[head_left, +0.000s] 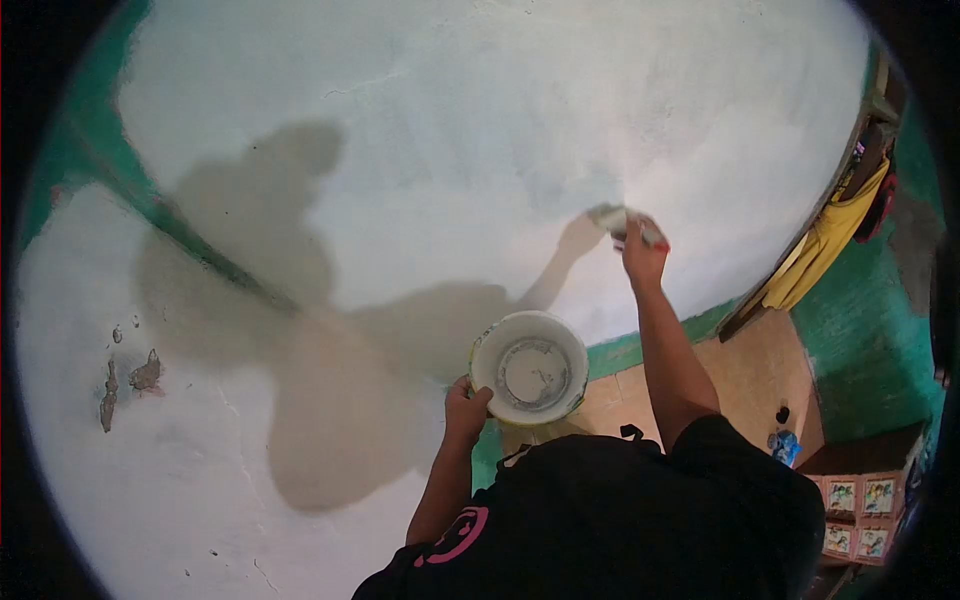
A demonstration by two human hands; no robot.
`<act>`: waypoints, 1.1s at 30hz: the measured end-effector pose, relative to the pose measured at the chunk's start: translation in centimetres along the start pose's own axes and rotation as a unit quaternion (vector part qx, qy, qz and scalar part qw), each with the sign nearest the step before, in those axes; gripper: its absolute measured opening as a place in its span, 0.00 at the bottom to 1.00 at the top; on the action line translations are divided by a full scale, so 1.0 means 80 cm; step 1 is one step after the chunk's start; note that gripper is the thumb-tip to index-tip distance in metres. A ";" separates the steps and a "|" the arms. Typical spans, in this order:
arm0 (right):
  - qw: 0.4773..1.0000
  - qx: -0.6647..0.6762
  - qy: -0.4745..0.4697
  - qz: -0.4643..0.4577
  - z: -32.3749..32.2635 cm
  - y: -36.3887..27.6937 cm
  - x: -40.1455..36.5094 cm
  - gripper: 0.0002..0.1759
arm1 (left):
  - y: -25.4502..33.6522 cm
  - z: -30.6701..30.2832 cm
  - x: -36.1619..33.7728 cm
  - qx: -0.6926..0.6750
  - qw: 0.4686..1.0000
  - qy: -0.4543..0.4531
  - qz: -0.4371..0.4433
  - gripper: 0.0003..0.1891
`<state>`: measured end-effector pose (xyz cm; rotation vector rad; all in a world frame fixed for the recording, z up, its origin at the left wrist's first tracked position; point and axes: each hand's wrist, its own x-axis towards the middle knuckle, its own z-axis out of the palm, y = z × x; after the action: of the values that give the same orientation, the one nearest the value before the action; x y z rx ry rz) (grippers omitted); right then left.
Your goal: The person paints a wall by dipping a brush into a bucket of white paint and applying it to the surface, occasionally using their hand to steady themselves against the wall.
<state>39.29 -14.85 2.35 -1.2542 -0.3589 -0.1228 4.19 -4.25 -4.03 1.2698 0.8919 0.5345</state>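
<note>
My left hand (466,408) grips the rim of a white bucket (482,362), thumb over the edge. Inside the bucket sits some whitish paint (535,372), with grey smears around it. Up to the right, my right hand (643,250) is closed around a paintbrush (612,217) with a bit of red at its handle end. The bristles point left and lie right at the wall (480,220), which is coated white over green paint. My fingers hide part of the brush handle.
Bare green strips (205,255) show at the wall's corner and lower edge. At the right, a yellow cloth (830,240) hangs by a wooden frame. A brown cabinet (868,480) with picture panels and a blue item (786,447) stand near the tiled floor (765,370).
</note>
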 end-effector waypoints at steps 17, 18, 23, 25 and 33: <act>0.978 -0.115 -0.106 -0.140 0.012 -0.002 -0.038 0.12 | -0.016 -0.003 -0.001 -0.025 0.999 -0.002 0.024 0.15; 0.978 -0.115 -0.110 -0.138 0.005 0.013 -0.041 0.12 | -0.019 -0.004 -0.002 -0.024 0.999 0.002 0.031 0.15; 0.977 -0.120 -0.151 0.087 -0.013 0.024 -0.025 0.14 | -0.003 0.006 -0.014 -0.023 1.000 0.011 0.016 0.16; 0.985 -0.095 -0.144 0.019 0.005 -0.009 0.006 0.16 | -0.001 0.010 -0.013 -0.022 1.000 0.013 0.015 0.17; 0.958 0.057 -0.116 -0.258 0.088 -0.223 0.037 0.16 | -0.009 0.002 -0.002 -0.026 0.999 0.010 0.045 0.19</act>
<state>35.58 -13.49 21.38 -1.0393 -0.8831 -0.3957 4.11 -4.67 -4.68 1.2628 0.8344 0.6390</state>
